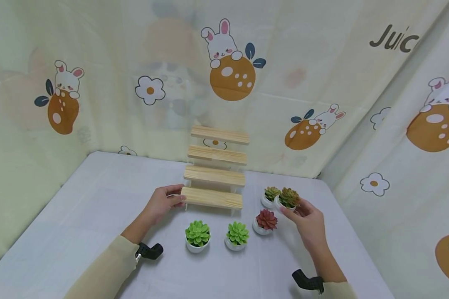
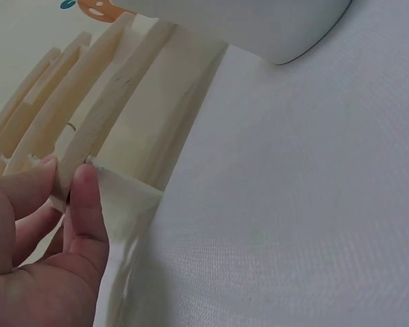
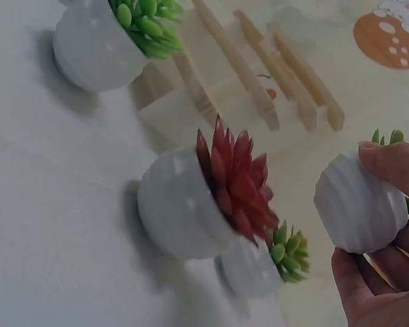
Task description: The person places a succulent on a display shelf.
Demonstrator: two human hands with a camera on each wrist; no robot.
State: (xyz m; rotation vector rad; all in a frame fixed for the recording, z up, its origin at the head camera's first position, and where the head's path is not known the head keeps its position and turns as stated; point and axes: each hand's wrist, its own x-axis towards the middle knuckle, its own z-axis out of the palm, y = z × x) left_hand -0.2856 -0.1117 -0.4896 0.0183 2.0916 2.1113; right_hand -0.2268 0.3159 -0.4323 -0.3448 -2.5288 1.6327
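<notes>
A wooden tiered shelf with stepped boards stands at the back of the table. My left hand pinches the left end of its lowest board between thumb and fingers. My right hand grips a potted succulent with green-brown leaves by its white ribbed pot. In the right wrist view this pot hangs off the table, tilted. Just behind it stands a green potted succulent, partly overlapped in the head view. A red potted succulent sits to the left of my right hand.
Two bright green potted succulents, one at left and one at right, stand in front of the shelf. A white cloth covers the table. Printed curtains hang behind and beside it.
</notes>
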